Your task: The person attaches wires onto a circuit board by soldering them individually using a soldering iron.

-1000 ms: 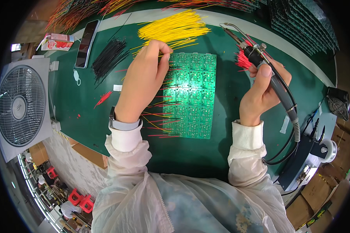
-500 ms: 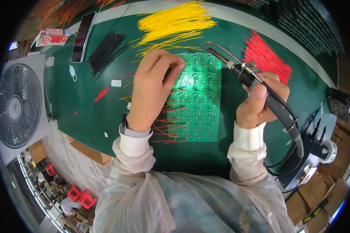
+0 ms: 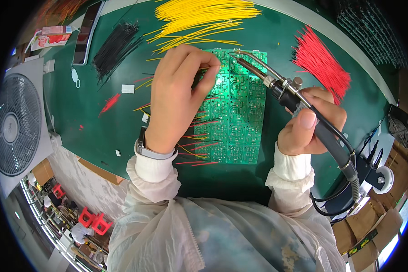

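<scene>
A green circuit board panel (image 3: pixel 247 113) lies in the middle of the green table, with red, black and yellow wires (image 3: pixel 199 147) sticking out along its left side. My left hand (image 3: pixel 179 86) rests at the board's upper left, thumb and forefinger pinched on a thin yellow wire (image 3: pixel 219 66) whose end shows past the fingertips. My right hand (image 3: pixel 310 122) is wrapped around a soldering iron (image 3: pixel 281 93) with a curved metal feed tube (image 3: pixel 260 62) fixed alongside. Its tip points left, over the upper part of the board, a little right of the left fingertips. Whether it touches is unclear.
Bundles of yellow wires (image 3: pixel 204 18), black wires (image 3: pixel 115 50) and red wires (image 3: pixel 322 63) lie around the board. A phone (image 3: pixel 87 34) and a drink carton (image 3: pixel 52 37) are at the far left, near a fan (image 3: pixel 18 122). A soldering station (image 3: pixel 365 181) stands at right.
My right hand has brought the soldering iron's tip from beyond the board's far edge to over its upper part. The left hand keeps its pinch; the whole view has shifted slightly.
</scene>
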